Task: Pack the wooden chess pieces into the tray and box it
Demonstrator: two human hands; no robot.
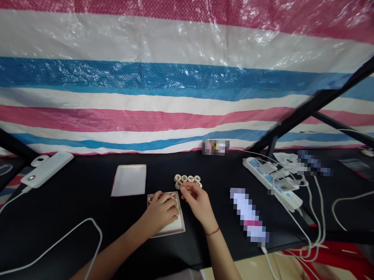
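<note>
A small cream box point(178, 226) lies on the black table, with round wooden game pieces lined along its far edge. My left hand point(160, 213) rests curled over the box, fingers on the pieces inside. My right hand point(196, 200) is pinched on one round piece at the near edge of a loose cluster of round pieces point(188, 179) just beyond the box. The box's lid point(129, 180) lies flat to the left, apart from both hands.
A white power bank point(47, 169) with a white cable point(46, 249) sits at the left. A white power strip point(272, 181) with plugs and cables lies at the right. A striped tarp point(177, 73) hangs behind. Black frame bars point(315, 104) slant at the right.
</note>
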